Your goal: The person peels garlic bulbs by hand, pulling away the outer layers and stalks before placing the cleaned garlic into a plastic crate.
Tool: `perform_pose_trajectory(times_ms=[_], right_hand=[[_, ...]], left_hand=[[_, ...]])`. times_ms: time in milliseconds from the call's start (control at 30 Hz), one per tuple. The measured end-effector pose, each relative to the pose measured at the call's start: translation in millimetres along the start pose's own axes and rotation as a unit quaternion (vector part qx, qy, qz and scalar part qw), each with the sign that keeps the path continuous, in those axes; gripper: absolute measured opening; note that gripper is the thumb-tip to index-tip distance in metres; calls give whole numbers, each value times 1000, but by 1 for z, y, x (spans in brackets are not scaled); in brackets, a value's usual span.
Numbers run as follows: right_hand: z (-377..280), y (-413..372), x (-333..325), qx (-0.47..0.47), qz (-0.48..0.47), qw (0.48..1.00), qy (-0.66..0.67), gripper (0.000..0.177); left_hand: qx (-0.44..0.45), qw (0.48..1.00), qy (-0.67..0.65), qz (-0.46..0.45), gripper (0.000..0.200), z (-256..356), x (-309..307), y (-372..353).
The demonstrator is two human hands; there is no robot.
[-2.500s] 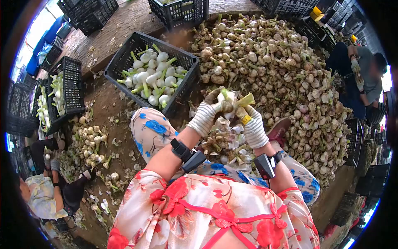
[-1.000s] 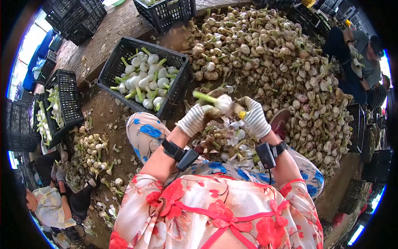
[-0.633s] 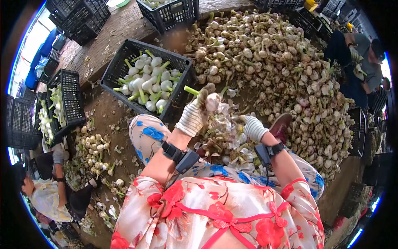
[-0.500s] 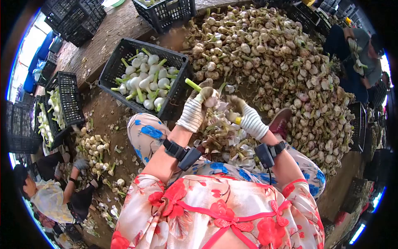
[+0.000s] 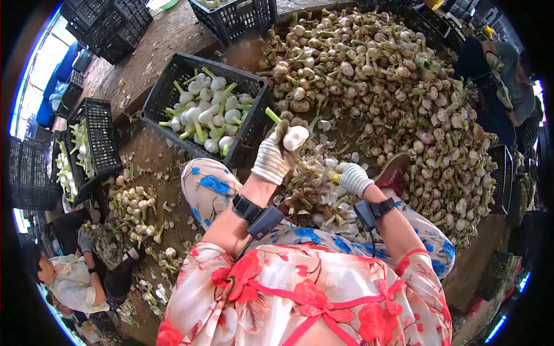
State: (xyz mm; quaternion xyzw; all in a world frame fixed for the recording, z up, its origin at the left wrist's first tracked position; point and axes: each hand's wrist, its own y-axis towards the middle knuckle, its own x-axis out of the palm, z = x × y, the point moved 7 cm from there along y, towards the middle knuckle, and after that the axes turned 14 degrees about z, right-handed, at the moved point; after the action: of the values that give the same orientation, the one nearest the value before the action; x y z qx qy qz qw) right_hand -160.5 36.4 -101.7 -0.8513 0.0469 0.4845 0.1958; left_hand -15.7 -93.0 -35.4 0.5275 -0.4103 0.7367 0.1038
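My left hand (image 5: 273, 153), in a striped work glove with a dirty palm, grips a garlic bulb (image 5: 296, 138). The bulb is white and peeled, and its cut green stem pokes up past my fingers. To the right and slightly lower, my gloved right hand (image 5: 352, 178) is closed, apart from the bulb. A bit of yellow shows at its fingers; what it belongs to is hidden. Below both hands lies a heap of loose garlic skins (image 5: 311, 184). A black plastic crate (image 5: 249, 130) of clean white bulbs stands just left of my left hand.
A large pile of unpeeled garlic (image 5: 392, 86) spreads ahead and to the right. More black crates stand at the back (image 5: 242, 20) and left (image 5: 107, 141). One co-worker (image 5: 75, 282) sits at lower left beside garlic; another (image 5: 508, 86) is at far right.
The bulb in my left hand has lost its loose outer skin and shows clean white. My right hand has drawn away from it, down and to the right.
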Motion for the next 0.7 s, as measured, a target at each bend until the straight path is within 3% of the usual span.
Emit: perform_pose_trajectory(times_ms=[67, 100, 133, 200, 267, 333, 400, 433, 467, 533, 600, 700], right_hand=[[-15, -5, -24, -113, 129, 985, 31, 27], [-21, -6, -31, -118, 162, 968, 152, 26], [-31, -6, -37, -117, 164, 968, 153, 26], [-44, 0, -55, 2, 141, 978, 151, 26], [-62, 5, -58, 32, 109, 985, 128, 33], [-80, 15, -59, -27, 151, 875, 458, 44], [-117, 8, -58, 70, -14, 695, 715, 57], [-115, 13, -48, 50, -48, 681, 729, 61], [-107, 16, -41, 78, -17, 670, 738, 55], [-72, 25, 3, 98, -129, 615, 771, 46], [-47, 5, 14, 228, -48, 656, 718, 32], [46, -9, 104, 325, -33, 663, 674, 29]], left_hand=[[-11, 999, 3, -31, 23, 3, 1, 4], [-16, 999, 2, -36, 23, 4, 1, 7], [-20, 999, 2, -40, 23, 3, 3, 8], [-23, 999, 1, -44, 23, 4, 6, 9], [-2, 999, 30, -20, 22, 7, 7, 6], [72, 987, 142, -4, 19, 7, 20, -9], [110, 963, 248, -7, 26, -3, 28, -20], [70, 915, 394, 58, 39, -10, 28, -30], [148, 934, 326, -2, 45, -10, 19, -17], [184, 934, 305, 22, 47, 0, 7, -9], [191, 939, 275, 79, 43, 18, -23, 13], [170, 933, 259, 181, 47, 35, -60, 27]])
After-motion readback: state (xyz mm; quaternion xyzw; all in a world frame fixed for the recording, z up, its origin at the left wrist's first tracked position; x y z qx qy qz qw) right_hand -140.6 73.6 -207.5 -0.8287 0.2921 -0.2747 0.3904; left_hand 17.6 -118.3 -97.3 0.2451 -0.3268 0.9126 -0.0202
